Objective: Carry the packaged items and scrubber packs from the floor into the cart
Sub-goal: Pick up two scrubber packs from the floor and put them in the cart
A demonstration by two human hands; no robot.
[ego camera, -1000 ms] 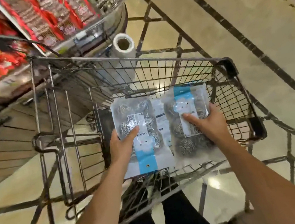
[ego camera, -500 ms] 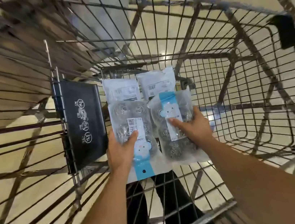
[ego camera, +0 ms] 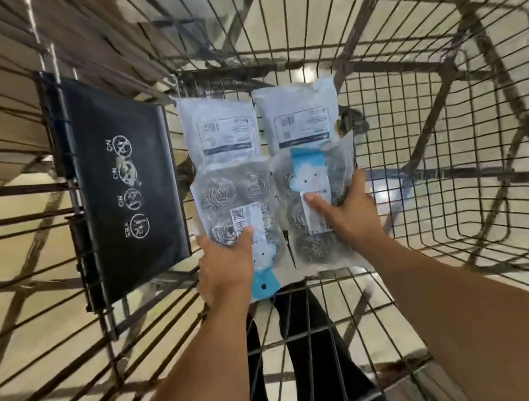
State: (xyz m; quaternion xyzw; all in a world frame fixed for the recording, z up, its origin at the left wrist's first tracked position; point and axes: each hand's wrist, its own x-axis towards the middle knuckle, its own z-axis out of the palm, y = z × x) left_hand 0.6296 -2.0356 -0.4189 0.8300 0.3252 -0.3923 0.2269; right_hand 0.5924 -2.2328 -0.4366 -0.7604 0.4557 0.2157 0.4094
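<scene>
Both my arms reach down inside the wire cart (ego camera: 453, 153). My left hand (ego camera: 227, 263) grips a clear pack of steel scrubbers (ego camera: 232, 201) with a blue tag at its near end. My right hand (ego camera: 346, 212) grips a second scrubber pack (ego camera: 317, 244), its blue tag at the far end, thumb on its white label. Two white packaged items lie flat on the cart floor just beyond: the left packaged item (ego camera: 219, 128) and the right packaged item (ego camera: 299, 117), partly covered by the scrubber packs.
A black plastic child-seat flap (ego camera: 124, 182) with white pictograms stands against the cart's left side. Wire walls surround both hands on all sides. Beige shop floor (ego camera: 325, 11) shows through the mesh, and my dark trouser legs (ego camera: 300, 365) show below the near wall.
Both hands have sunk deeper into the cart with the scrubber packs, from above its rim down to just over the two white packages on the floor.
</scene>
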